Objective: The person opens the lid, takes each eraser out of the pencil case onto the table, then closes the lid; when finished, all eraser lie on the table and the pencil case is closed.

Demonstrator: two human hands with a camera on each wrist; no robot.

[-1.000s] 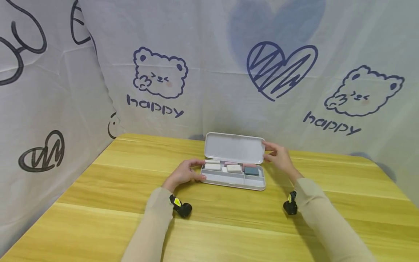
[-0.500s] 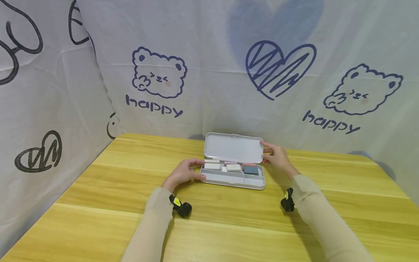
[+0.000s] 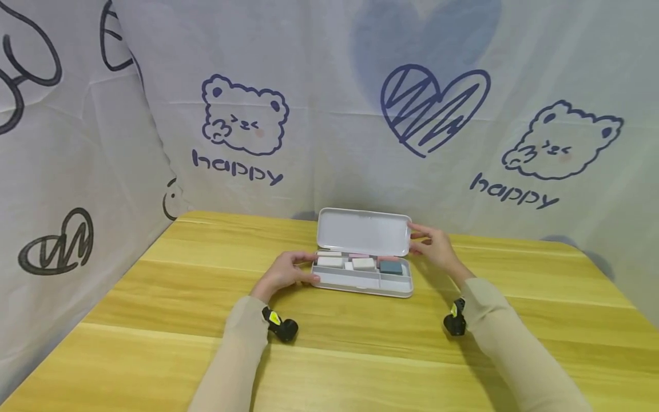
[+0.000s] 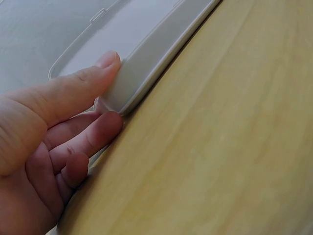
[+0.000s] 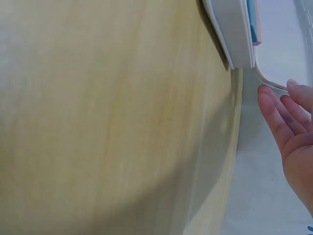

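Note:
A white pencil case [image 3: 355, 280] lies on the table with its lid [image 3: 362, 232] standing up at the back. Small eraser-like blocks fill its rear compartments: a white block [image 3: 330, 261], another white block [image 3: 364, 264], a dark teal block [image 3: 390, 267] and some pink ones partly hidden behind. My left hand [image 3: 285, 272] holds the case's left end, thumb at the front corner; the left wrist view shows this thumb [image 4: 83, 88] on the case's wall. At the lid's right edge, my right hand [image 3: 436, 249] pinches the rim between thumb and fingers.
The case stands near the back edge of a wooden table [image 3: 350, 366]. A white cloth [image 3: 329, 143] printed with bears and hearts hangs close behind it. Black wrist cameras [image 3: 283, 329] sit on both sleeves.
The head view has turned slightly, so everything appears a little farther left. Both hands keep their places on the case and its raised lid.

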